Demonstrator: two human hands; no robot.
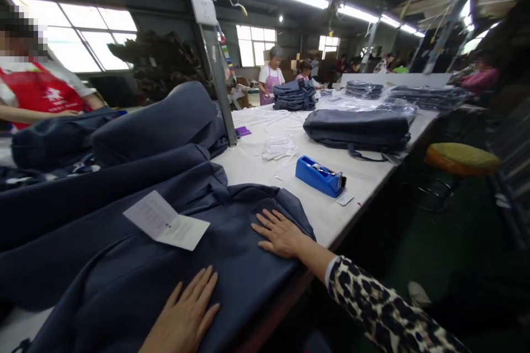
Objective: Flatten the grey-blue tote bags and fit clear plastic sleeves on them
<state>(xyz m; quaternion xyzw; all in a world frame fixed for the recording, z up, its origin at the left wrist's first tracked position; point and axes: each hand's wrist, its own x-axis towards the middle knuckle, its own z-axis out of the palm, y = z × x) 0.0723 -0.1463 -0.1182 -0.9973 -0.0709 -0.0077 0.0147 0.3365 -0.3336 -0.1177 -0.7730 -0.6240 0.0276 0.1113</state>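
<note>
A dark blue fabric bag [236,281] lies flat along the near edge of the table. My left hand [182,311] rests palm down on it at the bottom of the view, fingers stretched out. Farther right, my right hand [279,234] is pressed flat near the bag's end, its fingers a little spread. Neither hand holds anything. An unfolded white printed card [165,221] lies on the bag's upper side, beyond my left hand; its print is too small to read.
A blue tape dispenser [318,176] stands on the white tabletop [248,170]. Beyond it lies a folded dark bag [358,129]; more dark bags [157,121] are piled at left. A metal post [219,77] rises from the table. A person in a red apron [41,90] stands across; a stool [461,158] is right.
</note>
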